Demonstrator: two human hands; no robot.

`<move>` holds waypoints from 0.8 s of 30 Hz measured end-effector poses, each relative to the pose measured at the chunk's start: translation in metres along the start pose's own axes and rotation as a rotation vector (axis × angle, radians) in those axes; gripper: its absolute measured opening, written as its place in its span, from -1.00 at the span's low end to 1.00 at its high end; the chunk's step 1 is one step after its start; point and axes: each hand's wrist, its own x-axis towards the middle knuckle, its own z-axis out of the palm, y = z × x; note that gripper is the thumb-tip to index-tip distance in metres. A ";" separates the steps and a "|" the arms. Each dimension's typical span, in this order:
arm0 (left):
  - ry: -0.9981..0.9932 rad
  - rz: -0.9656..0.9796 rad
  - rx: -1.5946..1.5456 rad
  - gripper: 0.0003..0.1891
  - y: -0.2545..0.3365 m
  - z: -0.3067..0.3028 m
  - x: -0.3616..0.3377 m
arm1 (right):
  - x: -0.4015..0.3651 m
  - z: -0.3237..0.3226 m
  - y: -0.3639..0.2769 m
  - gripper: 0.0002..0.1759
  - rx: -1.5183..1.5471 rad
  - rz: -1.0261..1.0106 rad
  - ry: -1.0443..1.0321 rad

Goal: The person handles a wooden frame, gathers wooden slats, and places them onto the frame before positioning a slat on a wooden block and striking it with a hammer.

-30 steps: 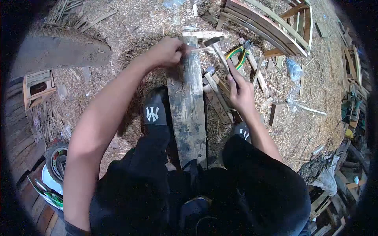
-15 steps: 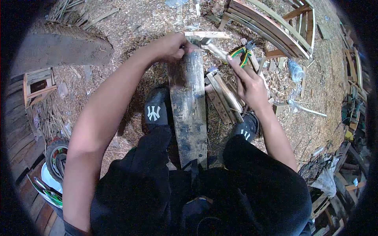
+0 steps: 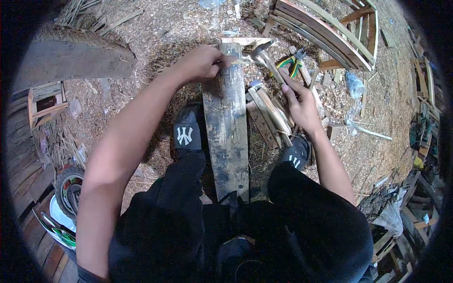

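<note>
My right hand (image 3: 302, 106) is wrapped round the wooden handle of a hammer (image 3: 271, 64), its metal head lifted just right of the plank's far end. My left hand (image 3: 207, 61) is closed over the far end of a worn, stained plank (image 3: 226, 125) that runs between my legs. Its fingertips point right, by a thin pale strip lying across the plank. Whatever they pinch is too small to make out. Beyond them lies a light wooden slat (image 3: 252, 41). Pliers with green and yellow handles (image 3: 293, 63) rest on the ground beside the hammer.
Several short wood strips (image 3: 270, 115) lie right of the plank. A curved slatted wooden frame (image 3: 325, 33) stands at the upper right, near a plastic bottle (image 3: 354, 85). A thick timber (image 3: 85, 61) is at the upper left, a small wheel (image 3: 69, 191) at the lower left. Wood chips cover the ground.
The hammer has swung up and right, away from the plank's end, and my right hand has tilted with it. My left hand has shifted slightly and stays closed at the plank's end.
</note>
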 end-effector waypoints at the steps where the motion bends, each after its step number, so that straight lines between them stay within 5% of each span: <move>1: 0.077 0.058 0.008 -0.61 -0.004 0.007 0.000 | -0.002 0.000 -0.005 -0.56 0.028 0.053 -0.010; 2: 0.077 0.059 0.006 -0.61 -0.010 0.012 0.000 | -0.004 0.000 -0.008 -0.56 0.057 0.106 -0.020; 4: 0.020 0.073 -0.008 -0.17 -0.012 0.013 -0.002 | -0.006 0.005 -0.008 -0.55 0.121 0.123 0.019; 11: 0.111 0.158 0.083 -0.18 -0.017 0.023 -0.006 | -0.001 -0.002 -0.010 -0.56 0.238 0.149 -0.041; 13: 0.072 0.045 0.065 -0.78 -0.003 0.014 -0.009 | 0.001 -0.005 -0.011 -0.57 0.215 0.104 0.066; 17: 0.042 0.048 0.112 -0.63 0.005 0.004 -0.013 | 0.005 -0.015 -0.012 -0.54 -0.083 0.028 -0.161; 21: 0.092 0.052 0.102 -0.32 0.007 0.011 -0.019 | 0.005 -0.015 -0.031 -0.53 -0.062 -0.087 0.028; 24: 0.130 0.041 0.134 -0.24 0.004 0.020 -0.020 | 0.001 -0.015 -0.038 -0.49 -0.167 -0.028 -0.112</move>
